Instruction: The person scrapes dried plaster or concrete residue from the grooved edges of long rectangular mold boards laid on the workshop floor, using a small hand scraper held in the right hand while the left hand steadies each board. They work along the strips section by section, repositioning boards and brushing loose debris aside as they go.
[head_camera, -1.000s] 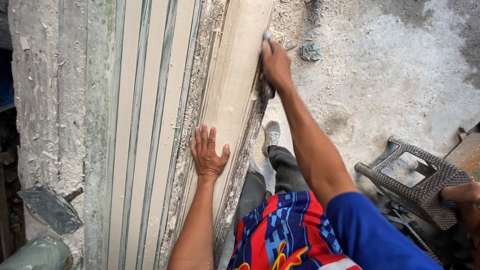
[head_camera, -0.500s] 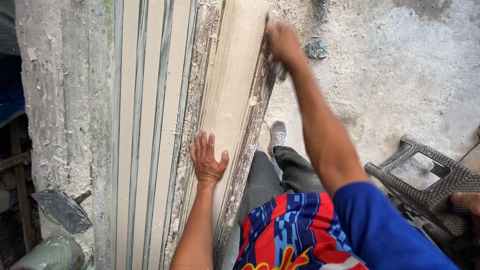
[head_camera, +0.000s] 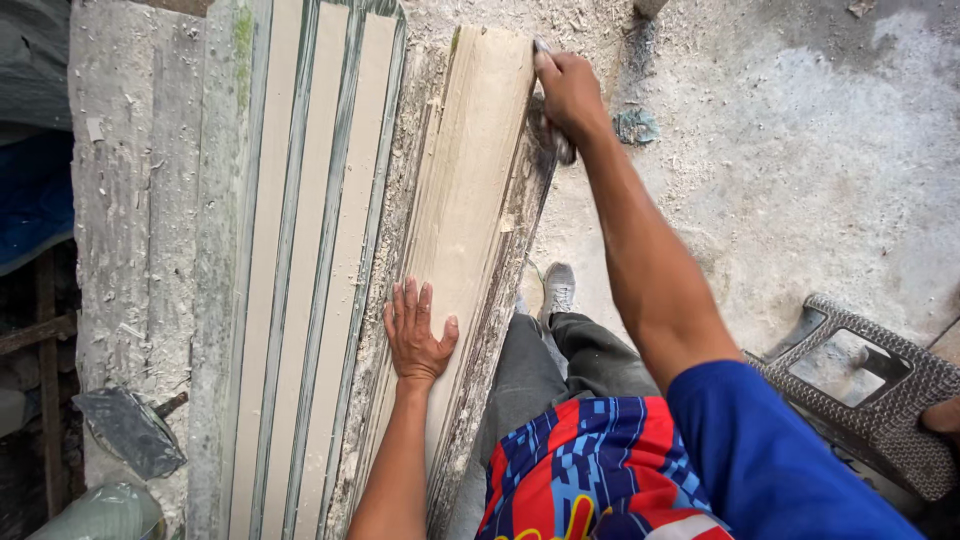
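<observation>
Fingers of the left hand (head_camera: 415, 335) lie spread flat on the plank (head_camera: 475, 200), whose long axis runs away from the person.

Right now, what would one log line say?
left hand: flat on plank | right hand: gripping small tool at plank's far edge | stool: right

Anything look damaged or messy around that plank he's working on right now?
Yes. The pale plank has a ragged, splintered right edge beside the left hand. Sawdust and chips cover the bench top and the floor. The right hand grips something at the plank's far end; I cannot tell what.
</observation>
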